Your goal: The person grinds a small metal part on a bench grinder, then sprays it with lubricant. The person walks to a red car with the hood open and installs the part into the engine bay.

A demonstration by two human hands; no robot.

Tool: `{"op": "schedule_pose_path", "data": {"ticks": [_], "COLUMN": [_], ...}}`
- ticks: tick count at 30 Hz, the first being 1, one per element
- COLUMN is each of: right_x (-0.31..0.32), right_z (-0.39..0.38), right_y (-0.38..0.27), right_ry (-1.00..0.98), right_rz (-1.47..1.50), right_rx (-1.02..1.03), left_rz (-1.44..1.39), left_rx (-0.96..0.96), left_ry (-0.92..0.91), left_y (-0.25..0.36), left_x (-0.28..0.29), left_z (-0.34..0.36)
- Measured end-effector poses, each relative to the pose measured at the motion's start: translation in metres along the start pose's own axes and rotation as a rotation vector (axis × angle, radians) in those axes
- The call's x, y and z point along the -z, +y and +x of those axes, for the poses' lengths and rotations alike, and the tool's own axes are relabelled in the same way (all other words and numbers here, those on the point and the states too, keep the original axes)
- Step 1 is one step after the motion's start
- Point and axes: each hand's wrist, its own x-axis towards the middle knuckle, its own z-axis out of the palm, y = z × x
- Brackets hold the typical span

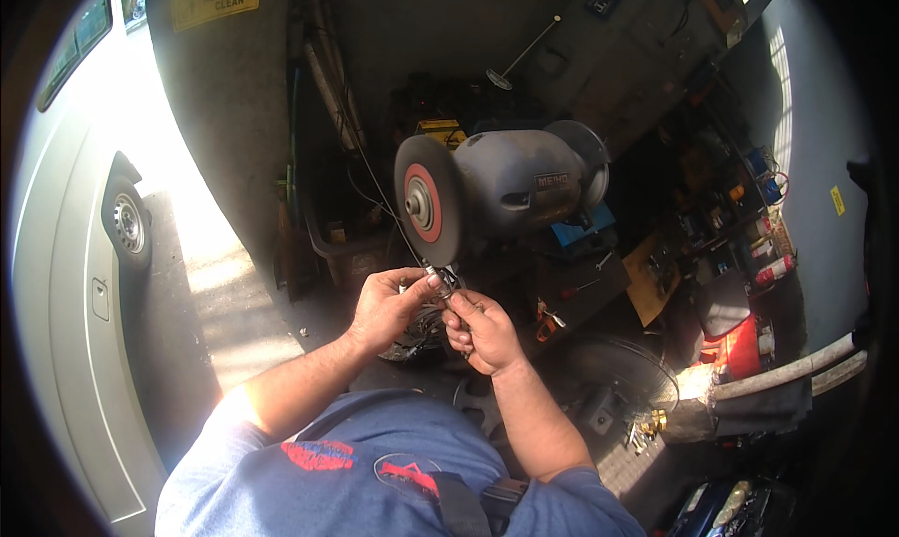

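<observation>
In front of me, just below the wheel of a bench grinder (524, 176), my two hands meet at a small metal part. My left hand (386, 310) is closed, pinching a slim piece with a pale metallic end (430, 268) that looks like a spark plug. A second small piece with a white section (403, 287) sticks out by its fingers. My right hand (487, 336) is closed against the left fingertips, its fingers curled round something mostly hidden. The grinder's dark wheel with a red centre (426, 202) is close above the fingertips.
A white van (70, 303) stands on the left. Behind the grinder leans a dark panel with a yellow sign (215, 1). On the right are cluttered shelves (740, 219), a red container (743, 348) and a thick pale hose (787, 373). A large round metal rim (618, 350) lies below.
</observation>
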Motion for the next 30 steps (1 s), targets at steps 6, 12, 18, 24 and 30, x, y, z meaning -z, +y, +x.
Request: {"op": "schedule_pose_path", "data": {"ticks": [6, 12, 18, 24, 30], "right_x": [0.008, 0.013, 0.010, 0.004, -0.006], "right_z": [0.002, 0.001, -0.012, -0.024, -0.028], "right_y": [0.004, 0.009, 0.016, 0.000, -0.013], "right_ry": [-0.071, -0.095, 0.146, 0.165, 0.063], "right_rz": [0.225, 0.306, -0.183, -0.764, -1.018], "right_rx": [-0.152, -0.216, 0.068, 0.360, 0.348], "left_rz": [-0.004, 0.003, 0.239, 0.614, 0.473], "left_rx": [0.001, -0.030, -0.161, 0.159, 0.166], "left_ry": [0.057, 0.049, -0.173, -0.546, -0.418], "left_y": [0.000, -0.004, -0.004, 0.009, 0.015], "left_x": [-0.006, -0.010, -0.005, 0.011, 0.018], "left_z": [0.001, 0.004, 0.001, -0.006, 0.000]}}
